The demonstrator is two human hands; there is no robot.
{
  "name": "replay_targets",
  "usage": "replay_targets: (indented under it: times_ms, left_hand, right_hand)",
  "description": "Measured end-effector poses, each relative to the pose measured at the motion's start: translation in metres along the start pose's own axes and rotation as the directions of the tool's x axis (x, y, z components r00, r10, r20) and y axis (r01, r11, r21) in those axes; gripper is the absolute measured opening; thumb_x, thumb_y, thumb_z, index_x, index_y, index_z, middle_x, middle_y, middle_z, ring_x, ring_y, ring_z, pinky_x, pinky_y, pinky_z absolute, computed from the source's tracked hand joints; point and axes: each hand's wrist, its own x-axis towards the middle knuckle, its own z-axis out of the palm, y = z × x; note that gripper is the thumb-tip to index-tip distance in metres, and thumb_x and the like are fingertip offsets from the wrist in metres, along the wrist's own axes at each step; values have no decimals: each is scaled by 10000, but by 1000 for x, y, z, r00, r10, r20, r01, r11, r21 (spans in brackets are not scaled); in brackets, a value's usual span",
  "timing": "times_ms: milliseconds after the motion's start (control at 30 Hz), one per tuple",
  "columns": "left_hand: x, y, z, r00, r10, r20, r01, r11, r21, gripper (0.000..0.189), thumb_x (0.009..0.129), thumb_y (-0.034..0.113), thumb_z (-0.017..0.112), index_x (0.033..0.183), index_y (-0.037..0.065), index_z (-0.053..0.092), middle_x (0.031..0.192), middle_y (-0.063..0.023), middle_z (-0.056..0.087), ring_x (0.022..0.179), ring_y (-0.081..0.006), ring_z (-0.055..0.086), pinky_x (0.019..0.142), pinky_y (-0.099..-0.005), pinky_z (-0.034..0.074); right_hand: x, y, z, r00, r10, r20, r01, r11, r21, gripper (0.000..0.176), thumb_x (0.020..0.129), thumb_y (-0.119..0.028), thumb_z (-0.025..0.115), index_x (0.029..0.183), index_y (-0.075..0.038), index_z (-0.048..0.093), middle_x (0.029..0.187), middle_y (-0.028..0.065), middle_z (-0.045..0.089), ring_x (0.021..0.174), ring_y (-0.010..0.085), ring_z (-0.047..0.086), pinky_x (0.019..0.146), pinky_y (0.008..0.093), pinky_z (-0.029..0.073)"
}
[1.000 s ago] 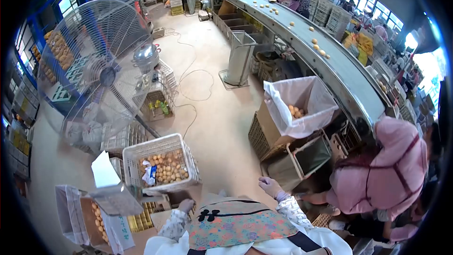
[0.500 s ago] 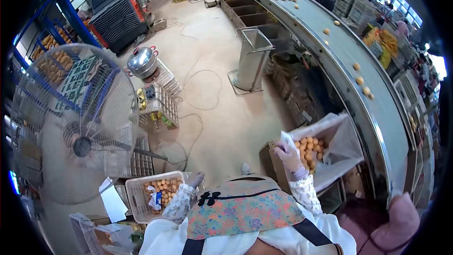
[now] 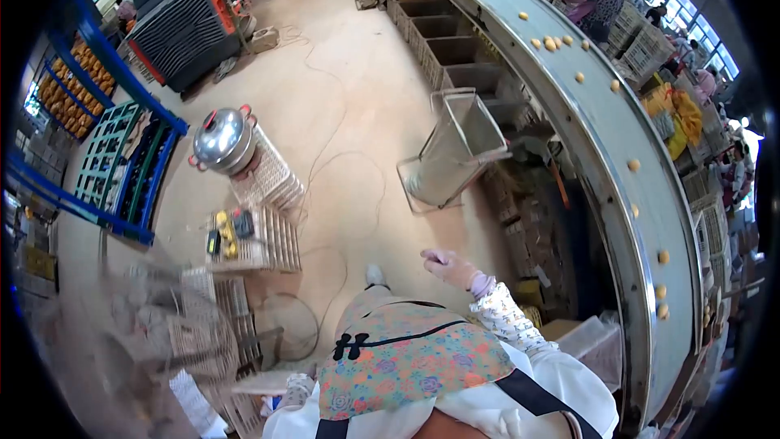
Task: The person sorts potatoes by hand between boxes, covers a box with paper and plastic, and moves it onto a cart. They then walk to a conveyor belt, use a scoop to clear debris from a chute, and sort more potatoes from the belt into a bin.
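Crate [image 3: 279, 237] bearing yellowish items [image 3: 226, 233], lidded pot [image 3: 224, 141] on another crate [image 3: 270, 175], hands [image 3: 452, 269] seemingly apart.

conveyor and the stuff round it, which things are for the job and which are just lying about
Likely for the job:
conveyor belt
round yellowish pieces on it
plastic-lined box beside it

Probably just lying about:
lidded pot
white paper

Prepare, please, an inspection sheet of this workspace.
Surface: belt, partly covered
Job's things: round yellow-orange pieces, scattered loose along the belt
Clutter: pot on a crate; small items on another crate
Hands: right hand above the floor, nothing seen in it; left hand out of sight
Cables: thin cable, looping over the floor
Surroundings: bin standing near the belt; person across the belt
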Motion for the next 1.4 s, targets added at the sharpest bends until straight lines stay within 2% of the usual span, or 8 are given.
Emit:
replay_targets:
  times_ms: [233,367,467,600,667,733,1000,1400]
  left_hand:
    - [193,305,-187,940,335,-67,-339,937,-78,149,925,174,557,978,47,613,907,-112,649,870,-226,652,705,-372,543]
    - [293,484,-280,750,653,-103,-653,707,-269,188,926,197,548,937,20,610,855,-62,629,822,-176,615,706,-286,499]
    - [317,590,-344,789,598,-143,-614,766,-191,228,940,230,516,905,25,609,830,-80,625,794,-164,597,687,-300,488]
    - [395,621,-413,573,810,-125,-598,518,612,231,885,183,479,898,35,656,835,-179,666,766,-282,641,694,-420,502]
    - [385,637,-420,929,322,-181,-345,932,-109,244,887,208,488,870,33,657,849,-215,668,724,-330,640,676,-452,501]
    - [401,673,-443,955,266,-132,-273,961,-40,240,883,208,493,874,31,654,852,-214,666,735,-331,639,684,-453,500]
    - [548,849,-554,979,193,-66,-193,981,18,227,866,208,514,887,24,645,866,-210,660,782,-337,633,716,-455,494]
    - [833,1213,-814,769,552,-323,-539,831,138,222,842,207,544,907,13,632,886,-204,650,853,-345,625,765,-459,484]
  right_hand:
    - [122,32,-77,954,289,-80,-300,933,-198,509,863,-407,543,1223,-49,578,1142,187,639,1078,328,601,923,388,462]
    - [218,44,-119,930,361,-69,-368,915,-166,492,877,-403,528,1210,-45,591,1157,179,638,1086,315,601,936,375,456]
    - [317,41,-172,929,370,-31,-369,913,-175,446,876,-378,520,1161,-46,610,1131,190,642,1077,325,603,925,385,460]
    - [481,45,-253,945,293,-143,-324,895,-306,420,875,-364,519,1121,-37,613,1109,204,640,1050,352,606,899,410,470]
    - [546,5,-292,973,132,-192,-189,929,-318,442,883,-385,510,1129,-28,597,1101,216,638,1023,366,613,884,420,476]
    - [624,-62,-338,972,144,-184,-181,963,-201,491,892,-393,497,1229,-41,557,1171,209,614,1097,362,576,949,413,445]
    - [938,-183,-438,984,-150,93,175,898,-403,534,900,-385,482,1320,-56,506,1256,209,572,1175,364,527,1013,404,408]
    - [1171,-175,-609,951,306,-35,-306,930,-204,477,887,-340,534,1238,-17,569,1232,186,604,1161,311,566,985,371,435]
